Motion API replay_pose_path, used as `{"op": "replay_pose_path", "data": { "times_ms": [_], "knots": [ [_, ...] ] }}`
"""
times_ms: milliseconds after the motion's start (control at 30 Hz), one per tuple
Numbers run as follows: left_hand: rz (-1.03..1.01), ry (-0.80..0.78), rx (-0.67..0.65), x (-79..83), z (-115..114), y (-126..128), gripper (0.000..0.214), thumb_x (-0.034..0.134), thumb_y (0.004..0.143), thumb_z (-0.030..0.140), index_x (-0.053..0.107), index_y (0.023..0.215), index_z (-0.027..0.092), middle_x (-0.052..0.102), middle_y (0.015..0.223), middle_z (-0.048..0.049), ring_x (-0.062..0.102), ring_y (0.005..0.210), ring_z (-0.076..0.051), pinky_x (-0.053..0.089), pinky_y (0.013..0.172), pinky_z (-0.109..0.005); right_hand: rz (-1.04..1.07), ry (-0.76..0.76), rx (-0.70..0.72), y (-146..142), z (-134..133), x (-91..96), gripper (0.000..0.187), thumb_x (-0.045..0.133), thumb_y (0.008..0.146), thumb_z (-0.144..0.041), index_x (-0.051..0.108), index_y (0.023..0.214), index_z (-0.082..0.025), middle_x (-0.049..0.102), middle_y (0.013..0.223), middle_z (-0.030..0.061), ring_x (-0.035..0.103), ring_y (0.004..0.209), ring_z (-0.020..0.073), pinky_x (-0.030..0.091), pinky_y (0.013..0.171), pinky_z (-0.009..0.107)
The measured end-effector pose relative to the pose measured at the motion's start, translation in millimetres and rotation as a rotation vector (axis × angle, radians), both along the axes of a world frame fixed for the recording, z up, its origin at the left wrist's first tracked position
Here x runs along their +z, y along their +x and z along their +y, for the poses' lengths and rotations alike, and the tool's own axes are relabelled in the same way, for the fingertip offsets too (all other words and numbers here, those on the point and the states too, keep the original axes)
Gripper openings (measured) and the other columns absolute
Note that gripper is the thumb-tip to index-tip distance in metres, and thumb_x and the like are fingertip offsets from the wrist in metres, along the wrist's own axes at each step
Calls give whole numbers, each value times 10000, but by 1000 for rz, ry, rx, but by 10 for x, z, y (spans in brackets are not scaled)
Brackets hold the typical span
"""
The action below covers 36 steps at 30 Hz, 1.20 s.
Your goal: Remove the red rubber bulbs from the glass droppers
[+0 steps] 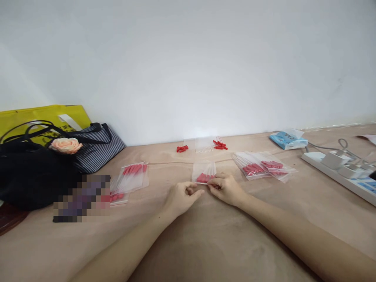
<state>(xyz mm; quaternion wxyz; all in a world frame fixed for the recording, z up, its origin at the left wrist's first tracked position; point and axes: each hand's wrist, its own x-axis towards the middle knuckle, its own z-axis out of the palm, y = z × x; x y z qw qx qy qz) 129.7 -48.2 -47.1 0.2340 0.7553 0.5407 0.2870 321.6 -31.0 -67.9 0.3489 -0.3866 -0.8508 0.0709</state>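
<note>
A small clear zip bag (203, 171) lies flat on the table in front of me, with several red-ended thin sticks inside, the red ends toward me. My right hand (227, 188) has its thumb and fingers pinched together at the bag's near right edge. At the near left corner is my left hand (183, 197), its fingers curled and its thumb stretched out apart from them. The left fingertips look to be touching the bag's edge. Beyond the bag lie small red pieces (219, 145), more red pieces (182, 149) and clear bags (203, 145).
Filled bags (133, 176) lie at left beside a blurred-out object (82, 197); more filled bags (254, 166) overlap at right. Farther right are a tissue pack (288, 140) and a power strip (340, 168) with cables. Handbags (100, 147) stand at far left against the wall.
</note>
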Motion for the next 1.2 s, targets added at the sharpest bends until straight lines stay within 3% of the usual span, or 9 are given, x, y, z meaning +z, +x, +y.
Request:
{"op": "replay_pose_path", "data": {
  "times_ms": [100, 167, 233, 367, 467, 767, 933, 1100, 1200],
  "knots": [
    [-320, -273, 87, -17, 101, 62, 364, 597, 701, 421, 543, 947, 158, 628, 700, -22, 581, 562, -111, 464, 550, -239, 13, -18, 4, -33, -7, 19, 158, 479, 755, -167, 633, 768, -201, 576, 662, 23, 505, 615, 125, 374, 607, 242],
    [-463, -336, 98, -8, 149, 82, 341, 581, 734, 362, 487, 989, 155, 619, 763, -38, 595, 612, -108, 487, 593, -250, -10, -9, 12, -36, -17, 48, 151, 480, 756, -163, 627, 759, -199, 567, 656, 21, 505, 631, 130, 370, 623, 252],
    [-390, -200, 75, 18, 169, 69, 298, 607, 717, 311, 503, 957, 166, 583, 774, -25, 583, 660, -112, 490, 638, -271, -35, 12, 20, -27, -25, 73, 150, 478, 767, -168, 625, 769, -198, 569, 679, 28, 510, 675, 141, 367, 659, 269],
    [33, 247, -66, 79, 150, -8, 121, 636, 680, 264, 613, 775, 193, 487, 783, -10, 524, 742, -140, 460, 711, -309, -19, 17, 39, 1, -21, 88, 168, 463, 804, -202, 630, 784, -202, 576, 720, 43, 508, 717, 155, 363, 684, 289],
    [141, 391, -189, 75, 144, -30, 63, 582, 727, 211, 631, 764, 195, 499, 789, -17, 511, 768, -145, 443, 723, -294, 17, -8, 56, 11, -15, 88, 168, 474, 812, -235, 638, 784, -209, 577, 707, 40, 506, 701, 153, 363, 682, 293],
    [231, 385, -270, -4, 159, -16, 178, 425, 837, 203, 591, 779, 176, 596, 780, -27, 545, 760, -145, 432, 711, -271, 36, -150, 61, 69, -1, 114, 169, 522, 787, -302, 649, 718, -215, 587, 641, 15, 513, 662, 143, 370, 678, 290],
    [246, 415, -281, -6, 139, -38, 207, 392, 855, 203, 592, 814, 172, 614, 803, -38, 555, 775, -152, 439, 723, -284, 61, -245, 130, 118, 24, 131, 209, 461, 817, -274, 661, 828, -215, 622, 704, 19, 531, 693, 143, 394, 661, 271],
    [203, 461, -300, -27, 147, -54, 222, 385, 851, 174, 607, 864, 174, 642, 825, -42, 574, 782, -151, 458, 723, -289, 5, -203, 152, 144, 10, 168, 166, 555, 756, -321, 662, 848, -234, 622, 695, 7, 535, 708, 153, 390, 696, 288],
    [177, 451, -322, -35, 148, -57, 226, 396, 846, 176, 613, 911, 183, 652, 852, -42, 584, 802, -149, 462, 737, -289, 30, -187, 145, 138, 18, 142, 166, 501, 794, -276, 658, 798, -221, 625, 704, 17, 541, 705, 151, 395, 690, 283]
  ]
}}
